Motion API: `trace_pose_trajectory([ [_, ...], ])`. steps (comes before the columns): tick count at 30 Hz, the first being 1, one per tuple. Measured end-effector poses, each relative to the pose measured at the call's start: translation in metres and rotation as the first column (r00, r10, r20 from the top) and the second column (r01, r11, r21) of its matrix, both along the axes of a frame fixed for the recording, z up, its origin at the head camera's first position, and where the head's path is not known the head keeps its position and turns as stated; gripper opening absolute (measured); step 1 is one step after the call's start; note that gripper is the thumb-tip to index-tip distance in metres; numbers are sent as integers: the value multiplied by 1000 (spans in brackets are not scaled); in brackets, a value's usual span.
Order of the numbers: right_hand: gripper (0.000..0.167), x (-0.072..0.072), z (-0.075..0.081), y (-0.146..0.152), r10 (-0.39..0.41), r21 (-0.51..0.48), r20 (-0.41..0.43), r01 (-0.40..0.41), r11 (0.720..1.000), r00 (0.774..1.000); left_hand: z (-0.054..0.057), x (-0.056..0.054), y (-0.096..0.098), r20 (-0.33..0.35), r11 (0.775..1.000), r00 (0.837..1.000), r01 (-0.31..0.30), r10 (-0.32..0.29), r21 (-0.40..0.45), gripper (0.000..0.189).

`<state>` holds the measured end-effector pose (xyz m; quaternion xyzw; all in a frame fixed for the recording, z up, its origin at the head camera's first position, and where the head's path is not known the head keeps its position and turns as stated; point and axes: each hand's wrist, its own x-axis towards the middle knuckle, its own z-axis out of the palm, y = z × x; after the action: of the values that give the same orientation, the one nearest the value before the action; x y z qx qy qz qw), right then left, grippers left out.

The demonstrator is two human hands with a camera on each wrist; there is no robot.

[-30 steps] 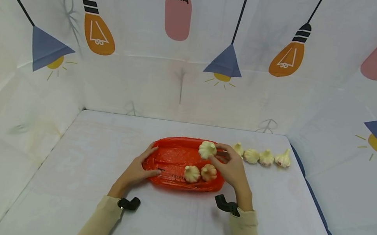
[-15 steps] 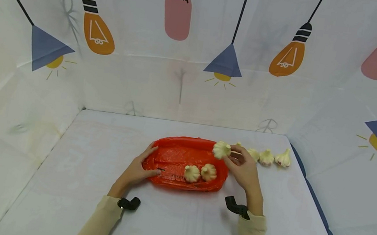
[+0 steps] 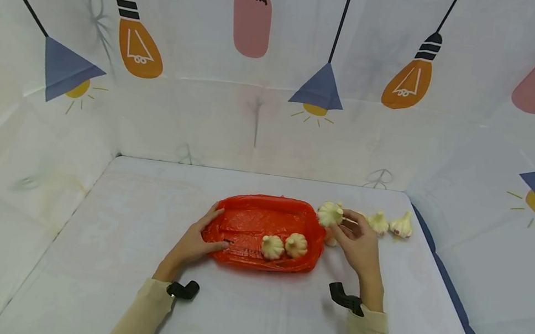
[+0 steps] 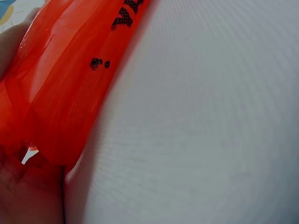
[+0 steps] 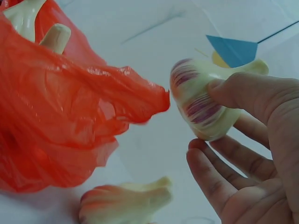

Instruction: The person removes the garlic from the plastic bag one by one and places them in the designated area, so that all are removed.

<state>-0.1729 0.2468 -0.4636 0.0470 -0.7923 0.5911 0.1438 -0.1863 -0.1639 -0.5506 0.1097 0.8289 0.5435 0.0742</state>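
Note:
A red plastic bag (image 3: 248, 217), its mouth spread wide, lies on the white table in the head view. Two garlic bulbs (image 3: 272, 247) sit inside it at the near right. My left hand (image 3: 195, 244) grips the bag's left edge, thumb over the rim and fingers along the outside. Just past the right rim, my right hand (image 3: 358, 242) pinches a garlic bulb (image 5: 201, 98) with purple streaks, held in the air apart from the bag. Below it another garlic bulb (image 5: 124, 203) rests on the table beside the bag, partly hidden in the head view.
Two garlic bulbs (image 3: 401, 225) stand in a row toward the table's (image 3: 153, 197) back right corner; more of the row is hidden behind my right hand. A white cloth wall (image 3: 194, 113) with printed lamps rises behind and on both sides.
My right hand has moved right, carrying the garlic bulb from above the bag to just outside its right rim. The left hand and the two bulbs inside have stayed put.

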Motion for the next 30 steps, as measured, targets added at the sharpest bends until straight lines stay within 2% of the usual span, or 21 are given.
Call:
trace_pose_trajectory([
  [4, 44, 0, -5, 7, -21, 7, -25, 21, 1000, 999, 1, 0, -1, 6, 1000, 1000, -2, 2, 3, 98],
  [13, 45, 6, -14, 22, -69, -10, -6, 69, 998, 998, 1, 1, 0, 21, 1000, 1000, 0, 0, 6, 97],
  [19, 47, 11, -22, 33, -115, 14, 18, 115, 993, 993, 0, 0, 1, 26, 1000, 1000, 2, -2, 14, 97],
  [21, 48, 16, -16, 33, -131, 24, 35, 131, 991, 991, 0, 0, 1, 25, 1000, 1000, 2, -3, 15, 98],
  [25, 48, 18, -19, 37, -162, 31, 50, 160, 987, 986, 1, 0, 1, 23, 1000, 1000, 5, -5, 18, 98],
  [30, 47, 14, -36, 46, -178, -7, 43, 179, 984, 983, 2, 1, 1, 22, 1000, 1000, 5, -5, 18, 99],
])
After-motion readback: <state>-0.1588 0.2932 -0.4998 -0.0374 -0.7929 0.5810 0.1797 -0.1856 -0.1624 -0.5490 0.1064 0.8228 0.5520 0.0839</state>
